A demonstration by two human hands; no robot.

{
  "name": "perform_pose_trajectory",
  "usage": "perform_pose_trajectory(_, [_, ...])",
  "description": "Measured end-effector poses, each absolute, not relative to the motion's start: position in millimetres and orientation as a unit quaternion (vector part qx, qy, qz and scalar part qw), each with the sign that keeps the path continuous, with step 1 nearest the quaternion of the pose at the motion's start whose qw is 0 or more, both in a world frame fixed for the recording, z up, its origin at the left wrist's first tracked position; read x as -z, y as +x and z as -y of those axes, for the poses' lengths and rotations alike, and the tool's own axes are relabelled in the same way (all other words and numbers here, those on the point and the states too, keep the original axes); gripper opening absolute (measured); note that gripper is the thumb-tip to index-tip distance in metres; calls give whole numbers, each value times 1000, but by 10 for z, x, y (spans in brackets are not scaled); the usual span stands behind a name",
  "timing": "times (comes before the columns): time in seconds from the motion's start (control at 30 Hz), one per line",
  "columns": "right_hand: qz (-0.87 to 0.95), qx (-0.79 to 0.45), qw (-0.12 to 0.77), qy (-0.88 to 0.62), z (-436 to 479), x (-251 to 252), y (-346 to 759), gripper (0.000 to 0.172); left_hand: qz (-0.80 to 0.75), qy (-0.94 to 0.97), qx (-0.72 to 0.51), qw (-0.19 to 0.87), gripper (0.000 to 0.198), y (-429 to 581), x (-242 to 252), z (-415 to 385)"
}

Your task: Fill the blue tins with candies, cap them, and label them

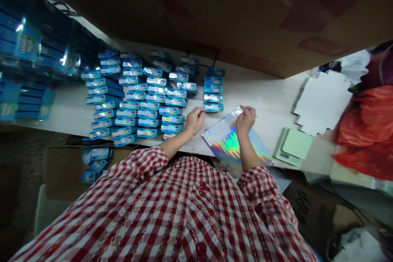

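Note:
My left hand (195, 120) is closed, its fingertips at the left end of the nearest small blue box (214, 108) in a short column. Whether anything is between those fingers I cannot make out. Thumb and forefinger of my right hand (246, 119) are pinched together at the upper edge of a shiny holographic sheet (225, 143), which lies slanted on the table beneath that wrist. What the pinch holds is too small to tell. Left of my hands stand several columns of blue boxes (148, 114) with shiny strips on their ends.
A large cardboard box (245, 20) overhangs the white table (264, 94). To the right are a pale green scale (293, 146), a stack of white card (322, 100) and red plastic bags (365, 127). An open carton (61, 172) with blue packs sits below the left edge.

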State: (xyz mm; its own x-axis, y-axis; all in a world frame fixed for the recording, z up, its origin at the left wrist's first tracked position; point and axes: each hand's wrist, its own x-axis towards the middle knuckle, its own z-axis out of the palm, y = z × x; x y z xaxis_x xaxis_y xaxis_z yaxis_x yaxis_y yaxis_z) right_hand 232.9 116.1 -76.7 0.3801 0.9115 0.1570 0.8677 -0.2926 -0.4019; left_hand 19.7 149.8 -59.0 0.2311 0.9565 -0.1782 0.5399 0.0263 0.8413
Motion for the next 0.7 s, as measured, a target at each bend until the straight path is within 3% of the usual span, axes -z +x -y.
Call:
perform_pose_trajectory(0.1, [625, -105, 149, -759, -931, 849, 2514, 41, -525, 707, -143, 452, 29, 408, 672, -1210])
perform_pose_trajectory(0.2, [718, -135, 52, -681, -862, 944, 2479, 37, -539, 736, -40, 408, 37, 695, 859, -1139])
perform_pose_trajectory(0.37, [789, -131, -52, -597, -899, 1105, 2454, 38, -575, 734, 2, 361, 13, 903, 1053, -1197])
perform_pose_trajectory(0.53, [801, -155, -40, -578, -868, 1072, 2565, 29, -596, 713, -21, 368, 10, 887, 1047, -1164])
perform_pose_trajectory(0.7, [796, -128, 24, -591, -909, 931, 2603, 35, -567, 683, -79, 454, 6, 891, 1056, -1194])
